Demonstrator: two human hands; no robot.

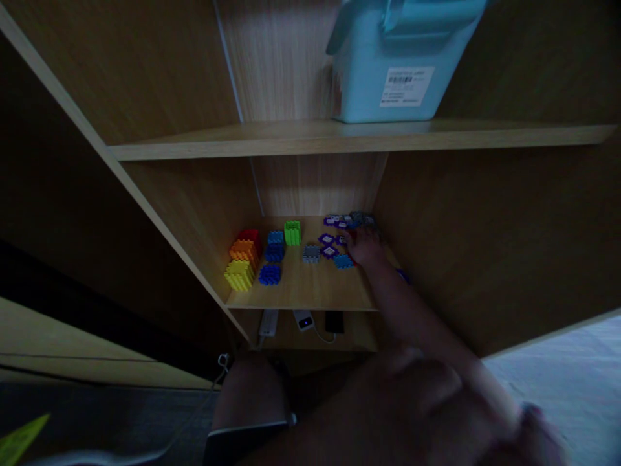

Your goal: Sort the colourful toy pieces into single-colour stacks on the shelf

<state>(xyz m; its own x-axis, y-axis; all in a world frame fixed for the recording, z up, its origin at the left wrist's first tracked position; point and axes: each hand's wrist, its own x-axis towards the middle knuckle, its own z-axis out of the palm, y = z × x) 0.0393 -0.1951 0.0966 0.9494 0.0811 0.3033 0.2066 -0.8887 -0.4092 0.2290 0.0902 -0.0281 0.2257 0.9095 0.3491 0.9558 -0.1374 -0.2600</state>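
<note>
My right hand [365, 246] reaches into the middle shelf at its back right corner. Its fingers lie apart over a loose group of interlocking tiles, purple-edged with pale centres [328, 251]; in the dim light I cannot make out anything gripped. Close to it are a light blue tile piece [343, 261] and a grey stack [311, 253]. My left hand [436, 401] is large and smeared by motion in the foreground, near my right forearm; its fingers are unclear. Farther left stand yellow [239, 275], orange [244, 251], red, blue [270, 275] and green [292, 233] stacks.
A light blue bin [392, 65] with a label sits on the upper shelf [291, 139]. Below, on the lowest shelf, are a white power strip [268, 322], a white device [304, 320] with a cable, and a dark flat object [334, 321]. Side panels enclose the shelves.
</note>
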